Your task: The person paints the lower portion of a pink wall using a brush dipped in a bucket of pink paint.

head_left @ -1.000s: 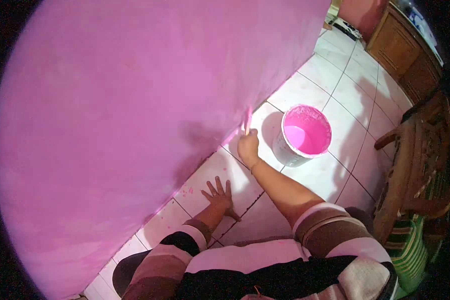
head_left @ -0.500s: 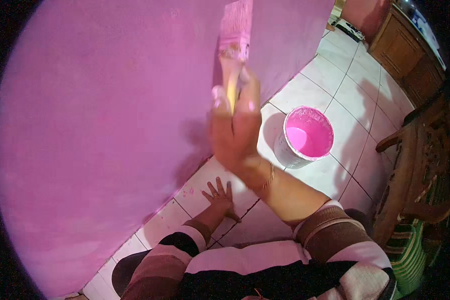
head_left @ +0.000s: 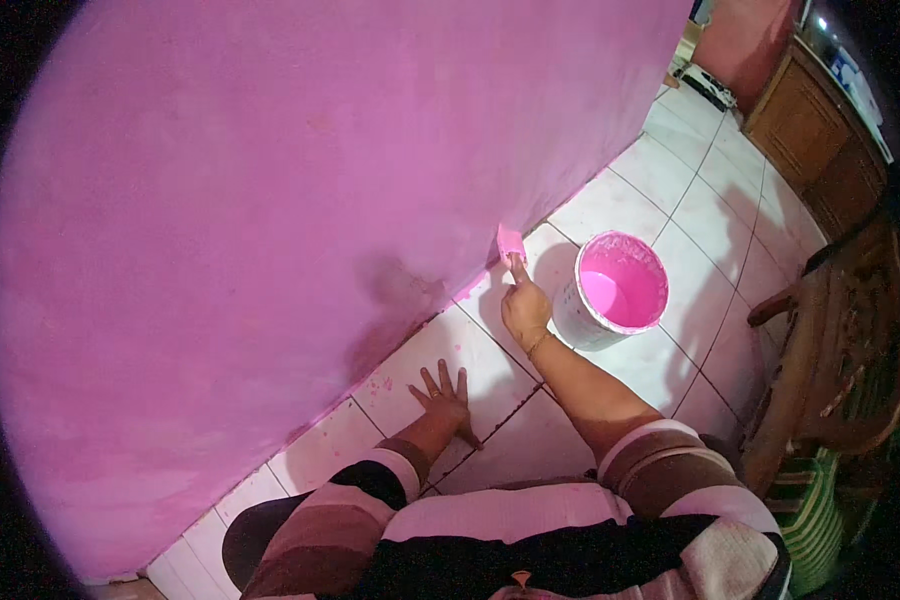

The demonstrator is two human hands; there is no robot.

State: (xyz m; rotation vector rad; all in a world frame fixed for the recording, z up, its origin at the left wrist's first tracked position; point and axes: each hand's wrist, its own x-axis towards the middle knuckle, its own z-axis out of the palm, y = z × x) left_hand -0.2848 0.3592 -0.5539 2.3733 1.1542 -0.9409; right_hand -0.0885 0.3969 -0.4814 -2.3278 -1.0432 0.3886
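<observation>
A pink painted wall (head_left: 270,200) fills most of the view. My right hand (head_left: 525,305) is shut on a paintbrush (head_left: 510,245) whose pink bristles touch the bottom of the wall, where it meets the floor. A white bucket (head_left: 573,318) of pink paint stands on the tiles just right of that hand. My left hand (head_left: 445,392) lies flat on the white floor tiles with its fingers spread, close to the wall's base. It holds nothing.
White floor tiles (head_left: 670,200) with dark grout and pink paint spots run to the right. A wooden chair (head_left: 840,350) stands at the right edge. A wooden cabinet (head_left: 810,130) stands at the far upper right. My knee (head_left: 255,535) rests at the lower left.
My right hand was low at the wall's base, lifted the brush high up the wall half a second ago, and is now back down at the base. The left hand stayed flat.
</observation>
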